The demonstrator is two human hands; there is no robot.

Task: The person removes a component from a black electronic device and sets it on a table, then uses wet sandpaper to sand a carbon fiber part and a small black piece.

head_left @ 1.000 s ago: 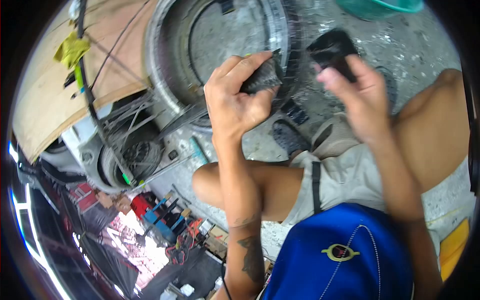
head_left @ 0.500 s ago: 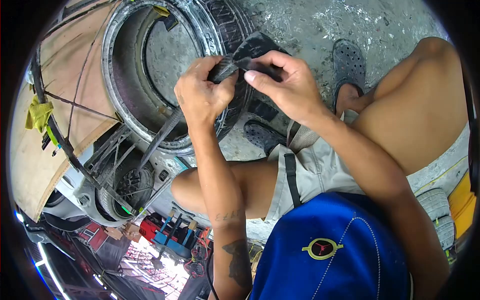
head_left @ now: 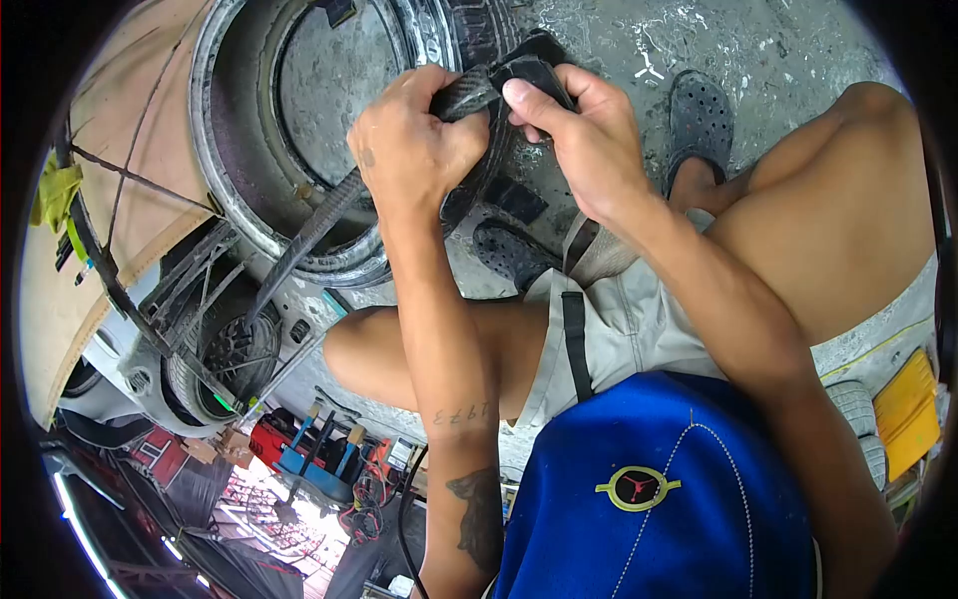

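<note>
My left hand [head_left: 414, 140] is closed around a long dark bar [head_left: 309, 235], which runs down to the lower left across the tire's opening. Its upper end sticks out past my thumb. My right hand [head_left: 584, 125] pinches a black rubber piece [head_left: 534, 78] between thumb and fingers, right beside that bar end. Both hands are above the edge of a large tire [head_left: 215, 150] lying on its side. Whether the rubber piece is attached to the bar cannot be made out.
A dark flat piece [head_left: 514, 200] lies on the concrete floor [head_left: 599, 30] near my shoes. A metal-framed panel [head_left: 120, 120] stands at the left, with a spoked wheel [head_left: 235, 349] below it. Toolboxes [head_left: 299, 449] are at lower left, a yellow object [head_left: 908, 414] at right.
The view has shifted slightly. My right hand has turned and moved a little up and right, with the rubber piece now folded against its thumb. My left hand still grips the bar.
</note>
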